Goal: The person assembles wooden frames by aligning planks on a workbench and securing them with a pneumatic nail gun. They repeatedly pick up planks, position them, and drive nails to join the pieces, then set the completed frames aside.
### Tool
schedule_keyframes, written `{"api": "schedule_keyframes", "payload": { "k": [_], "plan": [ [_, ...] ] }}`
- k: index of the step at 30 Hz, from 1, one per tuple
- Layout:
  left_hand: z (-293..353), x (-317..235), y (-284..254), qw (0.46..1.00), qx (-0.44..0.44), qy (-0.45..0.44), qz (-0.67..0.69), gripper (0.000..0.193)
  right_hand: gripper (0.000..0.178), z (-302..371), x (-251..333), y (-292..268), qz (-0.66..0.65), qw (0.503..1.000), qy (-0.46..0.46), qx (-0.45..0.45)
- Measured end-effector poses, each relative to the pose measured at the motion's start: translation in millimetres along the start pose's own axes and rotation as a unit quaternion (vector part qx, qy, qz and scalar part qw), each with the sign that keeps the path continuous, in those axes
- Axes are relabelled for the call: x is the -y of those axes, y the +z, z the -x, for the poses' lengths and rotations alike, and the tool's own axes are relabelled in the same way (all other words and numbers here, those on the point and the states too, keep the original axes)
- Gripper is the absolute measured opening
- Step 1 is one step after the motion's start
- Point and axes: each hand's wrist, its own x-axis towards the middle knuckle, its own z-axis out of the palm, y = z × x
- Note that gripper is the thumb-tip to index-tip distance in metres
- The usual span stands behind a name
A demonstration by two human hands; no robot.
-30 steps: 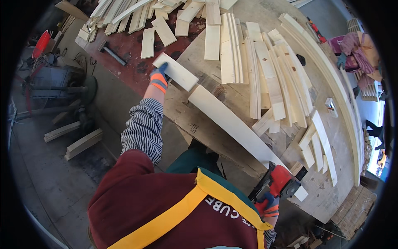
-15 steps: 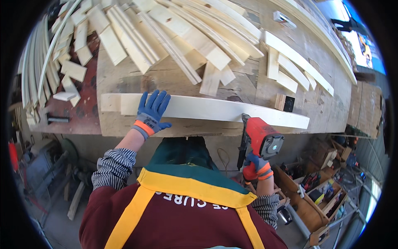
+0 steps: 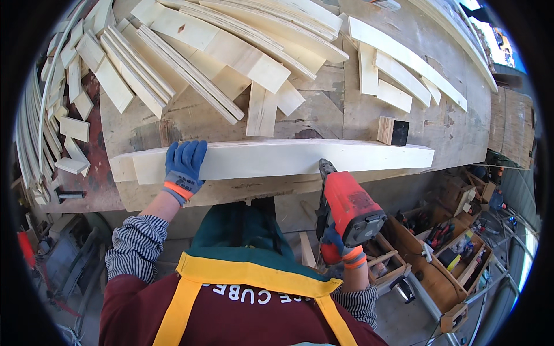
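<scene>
A long pale wooden board lies along the near edge of the workbench, its far edge face showing. My left hand, in a blue and grey glove with an orange cuff, grips it near its left end, fingers over the far edge. In my gloved right hand is a red and black nail gun, my fingers round its handle. The gun's nose touches or nearly touches the board right of its middle; exact contact is unclear. A small block with a black face sits just behind the board.
Many pale wood strips are piled across the far left of the workbench. Several curved pieces lie at the far right. A dark metal rod rests at the left. Wooden tool boxes stand below on the right.
The view has shifted. My left hand's fingers have drawn together over the board's far edge, which shows more of its top. The nail gun has swung slightly, still at the board.
</scene>
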Motion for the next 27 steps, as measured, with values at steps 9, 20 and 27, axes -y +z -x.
{"api": "schedule_keyframes", "payload": {
  "k": [9,20,27],
  "plan": [
    [-5,3,-5,0.999,0.049,-0.005,-0.003,0.078,0.005,5,21,1,-0.248,0.966,0.049,0.049],
    [-5,2,1,0.995,0.078,-0.010,-0.062,0.080,0.020,-4,78,2,-0.148,0.987,0.048,0.037],
    [-5,0,-7,0.994,0.097,-0.010,-0.056,0.071,0.033,-34,25,70,-0.029,0.978,-0.050,0.201]
  ]
}}
